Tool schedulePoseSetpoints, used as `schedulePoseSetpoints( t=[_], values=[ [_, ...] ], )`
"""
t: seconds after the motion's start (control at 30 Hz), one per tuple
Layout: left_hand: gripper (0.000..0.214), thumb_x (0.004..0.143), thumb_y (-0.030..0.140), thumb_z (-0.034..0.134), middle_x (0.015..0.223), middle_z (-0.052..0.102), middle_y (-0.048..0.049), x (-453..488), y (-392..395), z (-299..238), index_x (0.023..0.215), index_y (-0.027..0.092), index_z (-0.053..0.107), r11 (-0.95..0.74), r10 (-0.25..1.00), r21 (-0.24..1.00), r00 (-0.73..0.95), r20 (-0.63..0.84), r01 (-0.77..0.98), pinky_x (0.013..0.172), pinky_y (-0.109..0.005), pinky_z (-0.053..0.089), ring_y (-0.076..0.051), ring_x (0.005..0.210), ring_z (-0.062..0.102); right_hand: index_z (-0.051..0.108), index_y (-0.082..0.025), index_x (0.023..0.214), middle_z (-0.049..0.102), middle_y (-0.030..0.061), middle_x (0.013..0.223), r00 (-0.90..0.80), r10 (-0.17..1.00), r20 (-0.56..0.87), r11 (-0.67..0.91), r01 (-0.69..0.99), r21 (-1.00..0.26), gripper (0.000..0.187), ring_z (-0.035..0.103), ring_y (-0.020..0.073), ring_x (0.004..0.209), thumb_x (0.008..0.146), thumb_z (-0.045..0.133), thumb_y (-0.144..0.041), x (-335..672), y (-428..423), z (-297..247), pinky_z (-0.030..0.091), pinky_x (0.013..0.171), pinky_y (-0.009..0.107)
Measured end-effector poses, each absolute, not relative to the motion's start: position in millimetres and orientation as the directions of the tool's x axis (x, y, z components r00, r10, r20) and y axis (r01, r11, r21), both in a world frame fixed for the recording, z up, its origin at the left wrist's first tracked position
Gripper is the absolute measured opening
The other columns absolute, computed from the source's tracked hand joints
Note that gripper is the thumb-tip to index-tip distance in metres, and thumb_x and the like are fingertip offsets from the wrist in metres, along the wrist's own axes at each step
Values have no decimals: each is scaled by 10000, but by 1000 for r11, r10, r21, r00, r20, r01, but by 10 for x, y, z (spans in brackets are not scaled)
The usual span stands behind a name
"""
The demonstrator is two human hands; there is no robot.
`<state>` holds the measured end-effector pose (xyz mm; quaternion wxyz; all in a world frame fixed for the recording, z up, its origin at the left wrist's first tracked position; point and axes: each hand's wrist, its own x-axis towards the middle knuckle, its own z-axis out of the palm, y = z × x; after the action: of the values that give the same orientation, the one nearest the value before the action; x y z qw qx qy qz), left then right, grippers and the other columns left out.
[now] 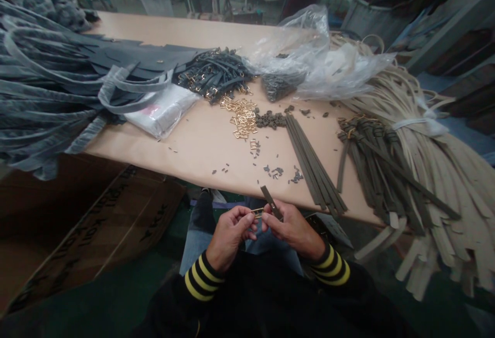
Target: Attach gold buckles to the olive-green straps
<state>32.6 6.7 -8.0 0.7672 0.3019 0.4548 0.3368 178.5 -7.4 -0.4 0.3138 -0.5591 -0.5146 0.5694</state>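
Note:
Both hands are held close together below the table's front edge, over my lap. My left hand (pixel 231 235) pinches a small gold buckle (pixel 257 212) between thumb and fingers. My right hand (pixel 291 228) is closed on a narrow olive strap (pixel 270 202) whose end sticks up beside the buckle. On the table just beyond lie a bundle of olive straps (pixel 315 165), a heap of gold buckles (pixel 243 116) and a scatter of small dark loops (pixel 270 119).
The beige table (pixel 201 147) also carries dark grey straps (pixel 46 85), buckled dark straps (pixel 214 75), a clear plastic bag (pixel 309 54), a white packet (pixel 164 111) and cream straps (pixel 433 137) hanging over the right edge. Cardboard (pixel 88 219) leans below at left.

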Motion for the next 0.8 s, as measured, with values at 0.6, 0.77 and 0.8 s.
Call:
schedulePoseSetpoints(
  t=[0.6,0.77,0.8],
  values=[
    [271,632,322,658,548,524,36,210,47,-37,667,115,486,682,699,699,477,-534,-217,371,-123,418,-25,422,456,489,-134,707,449,-36,549,-398,837,-375,-309,221,-925,323,340,43,403,811,408,-429,2031,-257,-68,244,393,176],
    [272,618,317,671,528,527,37,183,44,-58,666,119,489,741,622,644,553,-554,-189,348,-103,408,-23,400,463,489,-135,709,449,-48,521,-505,769,-393,-399,103,-911,357,275,26,351,759,455,-487,2089,-250,-70,188,351,171],
    [269,621,314,670,521,527,38,176,43,-63,665,118,491,753,603,633,572,-556,-179,341,-97,402,-21,392,462,493,-134,715,443,-53,511,-529,750,-398,-414,93,-905,360,269,25,348,752,463,-491,2102,-251,-75,182,347,171]
  ],
)
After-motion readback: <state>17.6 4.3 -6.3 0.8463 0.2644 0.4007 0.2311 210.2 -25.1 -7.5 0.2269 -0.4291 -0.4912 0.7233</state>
